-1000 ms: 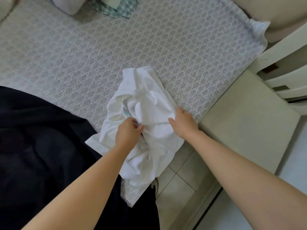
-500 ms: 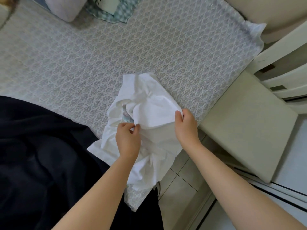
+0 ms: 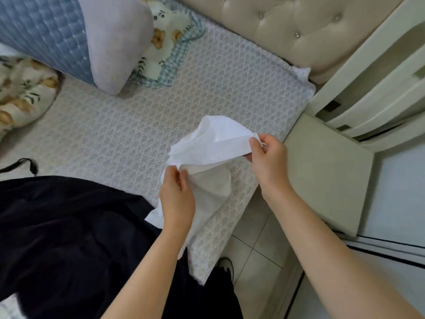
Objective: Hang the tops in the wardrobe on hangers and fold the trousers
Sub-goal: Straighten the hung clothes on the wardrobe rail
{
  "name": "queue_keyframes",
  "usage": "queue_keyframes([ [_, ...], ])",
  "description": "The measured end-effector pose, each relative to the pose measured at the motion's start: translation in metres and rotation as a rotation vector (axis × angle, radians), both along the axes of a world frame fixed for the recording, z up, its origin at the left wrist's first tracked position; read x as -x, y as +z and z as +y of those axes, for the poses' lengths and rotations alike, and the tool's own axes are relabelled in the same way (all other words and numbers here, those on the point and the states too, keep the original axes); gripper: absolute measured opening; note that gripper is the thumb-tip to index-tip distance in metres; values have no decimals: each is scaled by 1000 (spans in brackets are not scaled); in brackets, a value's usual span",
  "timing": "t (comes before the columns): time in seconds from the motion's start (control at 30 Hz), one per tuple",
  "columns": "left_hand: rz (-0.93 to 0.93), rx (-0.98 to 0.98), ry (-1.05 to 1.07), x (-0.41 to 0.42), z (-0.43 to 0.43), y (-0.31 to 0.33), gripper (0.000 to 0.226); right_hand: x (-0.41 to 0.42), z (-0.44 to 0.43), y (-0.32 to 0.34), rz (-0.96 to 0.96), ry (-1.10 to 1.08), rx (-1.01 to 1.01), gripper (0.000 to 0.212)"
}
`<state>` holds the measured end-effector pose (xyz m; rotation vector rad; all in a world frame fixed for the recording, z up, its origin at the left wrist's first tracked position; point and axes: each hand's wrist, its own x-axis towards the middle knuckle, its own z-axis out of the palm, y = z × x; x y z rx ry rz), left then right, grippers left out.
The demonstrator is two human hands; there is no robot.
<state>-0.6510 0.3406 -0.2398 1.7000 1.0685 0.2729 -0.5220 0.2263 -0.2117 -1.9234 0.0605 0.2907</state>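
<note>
Two bare forearms come up from the bottom of the frame, the left from lower centre and the right from the lower right corner, both wrists bent a little inward. At the lower left lies one dark garment (image 3: pixel 69 226), spread over the near side of the bed (image 3: pixel 138 125) and spilling over its edge. Beside that edge, at bottom centre, one shoe (image 3: pixel 226 268) shows on the tiled floor (image 3: pixel 253 238). Just above, near the middle of the frame, the left hand (image 3: pixel 177 196) is turned back-up with its fingers curled; its grip pinches a fold of the one white garment (image 3: pixel 213 143) between thumb and fingers. The right hand (image 3: pixel 269 162), a little higher and to the right of centre, is raised with the thumb toward the camera, and its grip pinches a banded edge of the same garment between thumb and forefinger. The white cloth is stretched between the two hands over the bed's near right corner, its lower part hanging down past the left hand to the bed's edge. Whether it is a top or trousers cannot be told. To the right of the hands stands one pale bedside cabinet (image 3: pixel 326 180). At the left edge a thin black strap (image 3: pixel 23 163) lies on the patterned sheet. Farther off, in the upper left, are one blue quilted pillow (image 3: pixel 69 31), one floral cushion (image 3: pixel 20 93) and one floral cloth with a checked border (image 3: pixel 170 49). Along the top runs a tufted cream headboard (image 3: pixel 310 26).
</note>
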Motion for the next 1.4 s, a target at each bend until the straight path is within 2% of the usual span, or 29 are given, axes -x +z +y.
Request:
queue_keyframes([
  [0.1, -45, 1, -65, 8, -6, 32, 24, 14, -14, 33, 26, -94, -110, 13],
  [0.23, -81, -3, -243, 28, -12, 68, 24, 42, -44, 67, 50, -271, -195, 15],
  [0.37, -20, -39, -406, 54, -7, 90, 17, 65, -85, 89, 86, -476, -253, 17],
  [0.47, -18, -74, -417, 73, -6, 109, 13, 80, -119, 101, 141, -618, -334, 17],
  [0.63, -77, -86, -404, 95, -15, 151, 15, 115, -163, 121, 108, -682, -279, 19],
  [0.87, -148, -153, -556, 104, -42, 198, 14, 170, -203, 135, 142, -743, -259, 25],
  [0.97, -192, -132, -620, 112, -64, 216, 14, 194, -217, 145, 170, -709, -369, 30],
  [1.07, -244, -94, -647, 129, -89, 230, 15, 223, -230, 161, 175, -543, -564, 46],
  [1.27, -355, 21, -625, 175, -141, 254, 14, 307, -235, 160, 190, -289, -362, 71],
  [1.4, -414, 77, -602, 205, -173, 267, 17, 372, -234, 148, 263, -203, -163, 59],
])
